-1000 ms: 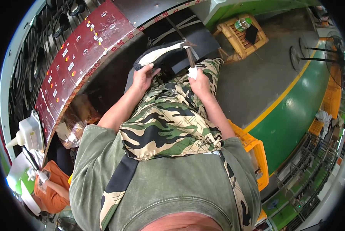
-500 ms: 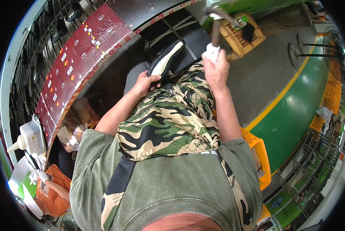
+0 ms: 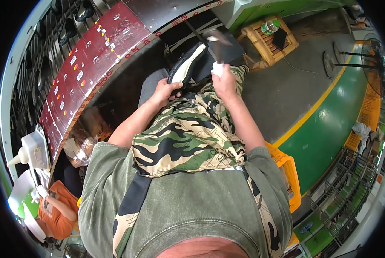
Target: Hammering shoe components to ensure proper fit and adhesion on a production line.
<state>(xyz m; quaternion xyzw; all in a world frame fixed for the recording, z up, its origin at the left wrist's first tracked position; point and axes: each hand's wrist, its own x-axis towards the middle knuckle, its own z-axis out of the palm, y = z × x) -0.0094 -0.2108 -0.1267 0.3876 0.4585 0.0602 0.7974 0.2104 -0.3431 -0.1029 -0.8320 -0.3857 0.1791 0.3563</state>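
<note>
Hammer's a blur, shoe half covered

Hammer [image 3: 216,41] head at 12 o'clock is motion-smeared; left hand [image 3: 165,91] hides the shoe [image 3: 186,66] heel.

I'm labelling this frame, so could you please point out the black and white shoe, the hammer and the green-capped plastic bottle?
Black and white shoe [image 3: 184,69], head view, on its pale sole.
Hammer [image 3: 216,36], head view, on its blurred metal head.
Green-capped plastic bottle [image 3: 269,27], head view, on its clear body.
</note>
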